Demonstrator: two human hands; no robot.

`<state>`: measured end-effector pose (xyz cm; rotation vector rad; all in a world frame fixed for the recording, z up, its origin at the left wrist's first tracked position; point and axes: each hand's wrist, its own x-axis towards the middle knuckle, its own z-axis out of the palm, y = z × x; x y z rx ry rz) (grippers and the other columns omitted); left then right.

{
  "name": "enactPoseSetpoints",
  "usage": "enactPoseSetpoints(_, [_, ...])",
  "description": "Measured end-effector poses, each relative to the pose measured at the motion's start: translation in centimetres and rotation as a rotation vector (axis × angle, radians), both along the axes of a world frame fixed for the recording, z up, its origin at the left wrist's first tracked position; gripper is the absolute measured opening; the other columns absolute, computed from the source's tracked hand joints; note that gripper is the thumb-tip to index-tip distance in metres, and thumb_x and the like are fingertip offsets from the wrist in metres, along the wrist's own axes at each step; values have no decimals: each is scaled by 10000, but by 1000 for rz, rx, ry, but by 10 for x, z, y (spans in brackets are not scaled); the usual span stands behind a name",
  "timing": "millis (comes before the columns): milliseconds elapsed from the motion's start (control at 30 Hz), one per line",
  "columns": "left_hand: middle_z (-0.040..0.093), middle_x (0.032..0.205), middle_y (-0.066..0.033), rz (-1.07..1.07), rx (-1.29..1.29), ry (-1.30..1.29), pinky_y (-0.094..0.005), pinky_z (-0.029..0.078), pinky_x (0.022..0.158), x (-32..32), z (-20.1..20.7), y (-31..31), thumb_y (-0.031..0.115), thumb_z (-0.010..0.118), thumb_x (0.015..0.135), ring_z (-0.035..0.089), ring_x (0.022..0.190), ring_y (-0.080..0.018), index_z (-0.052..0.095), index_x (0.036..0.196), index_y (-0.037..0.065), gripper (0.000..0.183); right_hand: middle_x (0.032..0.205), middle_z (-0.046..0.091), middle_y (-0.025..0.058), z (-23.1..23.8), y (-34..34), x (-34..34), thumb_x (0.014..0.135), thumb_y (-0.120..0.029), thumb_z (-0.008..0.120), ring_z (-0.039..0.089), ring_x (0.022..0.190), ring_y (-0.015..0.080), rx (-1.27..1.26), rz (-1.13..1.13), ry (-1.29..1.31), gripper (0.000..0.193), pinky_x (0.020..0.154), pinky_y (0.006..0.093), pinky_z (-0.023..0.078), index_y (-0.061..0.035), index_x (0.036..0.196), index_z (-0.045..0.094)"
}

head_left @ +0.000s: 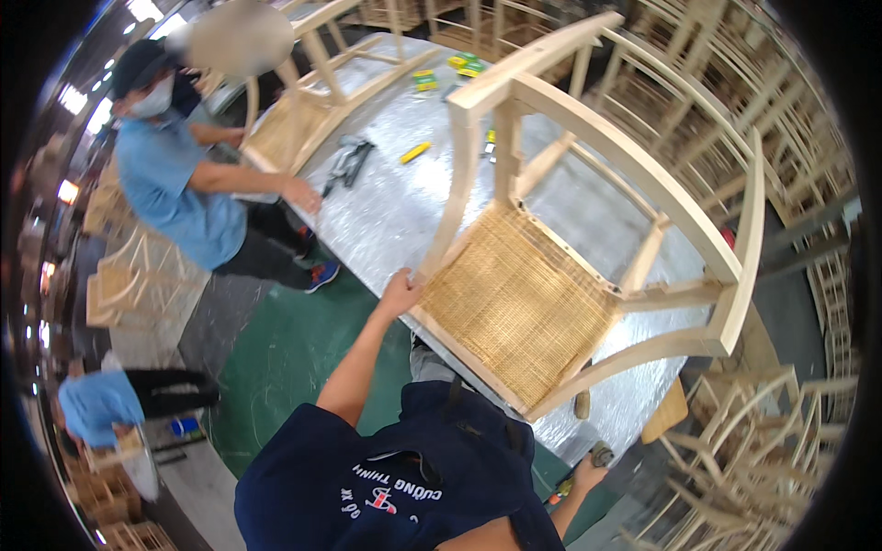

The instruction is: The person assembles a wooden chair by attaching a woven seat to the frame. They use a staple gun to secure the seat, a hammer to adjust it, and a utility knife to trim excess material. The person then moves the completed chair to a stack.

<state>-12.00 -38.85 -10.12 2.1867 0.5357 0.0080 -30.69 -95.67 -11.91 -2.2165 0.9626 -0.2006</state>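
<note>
- My left hand [398, 294]: arm extended, fingers gripping 1 pale wooden woven-seat chair [519, 298] on silver-topped table [390, 197].
- My right hand [589, 474]: arm lowered, holding 1 grey round-headed tool [602, 453].
- Navy cloth shirt [308, 468]: white lettering [425, 493].

Lamps [73, 99] glow at upper left, glare streaks the shiny tabletop [386, 216], and fisheye edges curve into black.

The person's navy shirt [367, 439] bears a red-and-white print [381, 500]
</note>
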Motion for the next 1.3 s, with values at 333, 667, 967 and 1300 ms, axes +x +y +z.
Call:
enactPoseSetpoints(333, [658, 948, -190, -406, 128, 223, -387, 501, 765, 48, -9, 19, 269, 690, 779, 638, 839, -326, 603, 1171, -6, 487, 954, 677, 184, 57, 172, -47, 704, -37, 684, 661, 895, 268, 271, 165, 244, 389, 808, 370, 502, 67, 1069, 597])
enactPoseSetpoints(667, [667, 912, -169, -518, -504, 372, -346, 503, 695, 71, -12, 73, 393, 520, 955, 657, 796, -219, 593, 1044, -54, 462, 1182, 633, 222, 123, 298, 140, 663, 49, 703, 608, 1133, 340, 383, 775, 147, 622, 973, 360, 453, 3, 1268, 563])
enactPoseSetpoints(967, [661, 678, -146, -193, -833, 684, -309, 494, 452, 92, -64, 78, 423, 393, 1017, 648, 505, -222, 587, 914, -28, 502, 1075, 660, 221, 129, 375, 305, 655, 30, 704, 640, 999, 398, 235, 1059, 102, 609, 865, 383, 508, -32, 1248, 581])
enactPoseSetpoints(1300, [647, 549, -131, -37, -760, 806, -289, 495, 455, 97, -73, 74, 387, 431, 999, 648, 455, -202, 592, 661, -9, 545, 1066, 634, 195, 92, 390, 355, 694, -76, 737, 627, 982, 344, 125, 1292, 303, 694, 869, 372, 508, -88, 1347, 500])
